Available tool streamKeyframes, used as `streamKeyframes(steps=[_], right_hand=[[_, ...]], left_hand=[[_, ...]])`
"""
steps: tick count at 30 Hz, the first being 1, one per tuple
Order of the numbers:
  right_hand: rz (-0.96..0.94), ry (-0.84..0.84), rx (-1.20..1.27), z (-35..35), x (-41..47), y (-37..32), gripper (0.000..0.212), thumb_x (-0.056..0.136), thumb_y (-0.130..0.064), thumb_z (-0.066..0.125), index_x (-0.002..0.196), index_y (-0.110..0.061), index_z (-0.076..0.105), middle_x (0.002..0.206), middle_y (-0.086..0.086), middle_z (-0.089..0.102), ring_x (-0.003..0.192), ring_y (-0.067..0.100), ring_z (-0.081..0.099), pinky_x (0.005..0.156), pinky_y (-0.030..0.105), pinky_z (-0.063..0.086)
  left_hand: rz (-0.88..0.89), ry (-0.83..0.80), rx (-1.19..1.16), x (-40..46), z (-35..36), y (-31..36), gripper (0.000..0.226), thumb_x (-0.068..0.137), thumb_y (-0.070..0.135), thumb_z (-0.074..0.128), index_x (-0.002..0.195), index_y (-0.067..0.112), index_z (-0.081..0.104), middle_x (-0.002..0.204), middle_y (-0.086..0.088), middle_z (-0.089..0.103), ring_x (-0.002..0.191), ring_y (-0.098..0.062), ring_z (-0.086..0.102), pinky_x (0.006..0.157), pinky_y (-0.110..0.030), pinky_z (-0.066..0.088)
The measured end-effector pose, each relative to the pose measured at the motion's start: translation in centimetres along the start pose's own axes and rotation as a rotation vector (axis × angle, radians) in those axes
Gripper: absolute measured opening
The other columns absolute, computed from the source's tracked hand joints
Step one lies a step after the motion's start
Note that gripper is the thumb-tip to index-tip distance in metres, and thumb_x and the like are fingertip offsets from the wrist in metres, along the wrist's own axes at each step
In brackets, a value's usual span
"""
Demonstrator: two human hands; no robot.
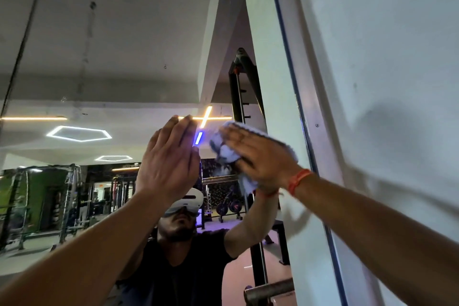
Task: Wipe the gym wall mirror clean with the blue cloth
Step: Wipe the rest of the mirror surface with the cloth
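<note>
The wall mirror (104,62) fills the left and middle of the view and reflects the gym and a person in a black shirt wearing a headset. My right hand (260,159) presses the pale blue cloth (224,154) flat against the glass near the mirror's right edge, fingers straight, an orange band on the wrist. My left hand (166,161) lies flat on the mirror just left of the cloth, fingers straight and together. Part of the cloth hangs bunched below my right palm.
The mirror's metal edge strip (305,117) runs diagonally down the right side, with a white wall (387,57) beyond it. A metal bar (270,290) juts out at the bottom. Racks and weights show only as reflections.
</note>
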State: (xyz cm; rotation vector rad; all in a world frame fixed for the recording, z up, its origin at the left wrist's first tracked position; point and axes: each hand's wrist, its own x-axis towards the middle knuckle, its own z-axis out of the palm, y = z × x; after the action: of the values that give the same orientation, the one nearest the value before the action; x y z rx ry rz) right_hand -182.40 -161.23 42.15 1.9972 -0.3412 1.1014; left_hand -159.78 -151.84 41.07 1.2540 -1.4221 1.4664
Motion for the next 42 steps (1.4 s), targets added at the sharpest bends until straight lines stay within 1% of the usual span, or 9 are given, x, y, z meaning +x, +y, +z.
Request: streamKeyframes(steps=[6, 11, 17, 23, 28, 32, 35, 40, 42], right_hand=[[0.745, 0.415, 0.034, 0.4, 2.1, 1.2, 0.056, 0.106, -0.037, 0.032, 0.154, -0.011, 0.042, 0.161, 0.008, 0.041, 0.152, 0.018, 0.031, 0.128, 0.027, 0.010], [-0.047, -0.009, 0.003, 1.1, -4.7, -0.8, 0.056, 0.106, -0.035, 0.037, 0.158, -0.015, 0.033, 0.166, 0.001, 0.031, 0.156, 0.014, 0.019, 0.128, 0.034, 0.015], [0.834, 0.464, -0.011, 1.8, -1.4, 0.9, 0.056, 0.104, -0.039, 0.034, 0.152, -0.012, 0.046, 0.157, 0.008, 0.046, 0.150, 0.024, 0.036, 0.127, 0.044, 0.022], [-0.108, 0.016, -0.017, 1.7, -4.4, -1.6, 0.056, 0.103, -0.026, 0.047, 0.157, -0.015, 0.037, 0.164, 0.001, 0.034, 0.156, 0.014, 0.021, 0.128, 0.039, 0.018], [0.746, 0.373, 0.036, 1.2, 3.0, -0.6, 0.068, 0.101, -0.050, 0.023, 0.157, -0.014, 0.038, 0.164, 0.008, 0.036, 0.154, 0.025, 0.026, 0.127, 0.044, 0.020], [0.186, 0.175, 0.027, 3.3, 6.4, -9.1, 0.060, 0.106, -0.042, 0.031, 0.159, -0.014, 0.032, 0.167, 0.006, 0.029, 0.158, 0.024, 0.013, 0.130, 0.040, 0.010], [-0.193, -0.024, -0.044, 0.7, 4.4, -4.7, 0.058, 0.104, -0.032, 0.042, 0.158, -0.014, 0.033, 0.166, 0.001, 0.029, 0.157, 0.014, 0.016, 0.128, 0.026, 0.006], [0.472, 0.362, -0.023, 0.8, 10.9, -5.3, 0.052, 0.099, -0.029, 0.038, 0.144, -0.005, 0.051, 0.148, 0.018, 0.053, 0.140, 0.033, 0.047, 0.124, 0.035, 0.020], [0.402, 0.311, 0.055, 3.1, 14.3, -12.1, 0.054, 0.103, -0.034, 0.039, 0.153, -0.013, 0.042, 0.158, 0.011, 0.044, 0.150, 0.029, 0.033, 0.128, 0.040, 0.016]], left_hand=[[0.012, -0.007, 0.006, 0.0, 0.1, -0.1, 0.062, 0.100, 0.035, 0.029, 0.155, 0.009, 0.037, 0.160, -0.008, 0.037, 0.151, -0.025, 0.028, 0.122, -0.045, 0.028], [0.013, 0.013, -0.008, -0.1, 0.1, -0.2, 0.060, 0.099, 0.033, 0.033, 0.153, 0.008, 0.041, 0.158, -0.009, 0.041, 0.149, -0.027, 0.032, 0.120, -0.045, 0.030], [0.014, 0.004, -0.017, 0.0, 0.0, 0.0, 0.060, 0.099, 0.032, 0.034, 0.154, 0.009, 0.040, 0.157, -0.008, 0.041, 0.149, -0.026, 0.031, 0.120, -0.046, 0.030], [0.007, 0.014, -0.058, 0.1, -0.1, -0.1, 0.059, 0.097, 0.030, 0.037, 0.152, 0.009, 0.043, 0.156, -0.008, 0.043, 0.147, -0.027, 0.034, 0.119, -0.046, 0.032], [0.037, -0.080, -0.053, -0.1, -1.5, -2.1, 0.068, 0.096, 0.041, 0.035, 0.158, 0.015, 0.033, 0.164, -0.003, 0.033, 0.152, -0.022, 0.026, 0.123, -0.043, 0.027], [-0.101, -0.080, 0.015, -2.5, -3.9, -7.4, 0.069, 0.099, 0.046, 0.028, 0.160, 0.013, 0.028, 0.167, -0.006, 0.027, 0.154, -0.024, 0.022, 0.124, -0.043, 0.021], [-0.069, -0.113, 0.052, -4.8, -4.8, -9.9, 0.069, 0.101, 0.048, 0.024, 0.161, 0.014, 0.027, 0.169, -0.004, 0.024, 0.156, -0.022, 0.017, 0.126, -0.043, 0.020], [-0.199, -0.097, 0.025, -5.9, -6.1, -13.0, 0.072, 0.098, 0.049, 0.022, 0.163, 0.016, 0.020, 0.171, -0.002, 0.016, 0.158, -0.018, 0.011, 0.127, -0.042, 0.016], [-0.245, -0.065, 0.029, -6.1, -6.5, -14.6, 0.072, 0.098, 0.048, 0.021, 0.163, 0.016, 0.020, 0.171, -0.002, 0.014, 0.158, -0.019, 0.009, 0.127, -0.043, 0.016]])
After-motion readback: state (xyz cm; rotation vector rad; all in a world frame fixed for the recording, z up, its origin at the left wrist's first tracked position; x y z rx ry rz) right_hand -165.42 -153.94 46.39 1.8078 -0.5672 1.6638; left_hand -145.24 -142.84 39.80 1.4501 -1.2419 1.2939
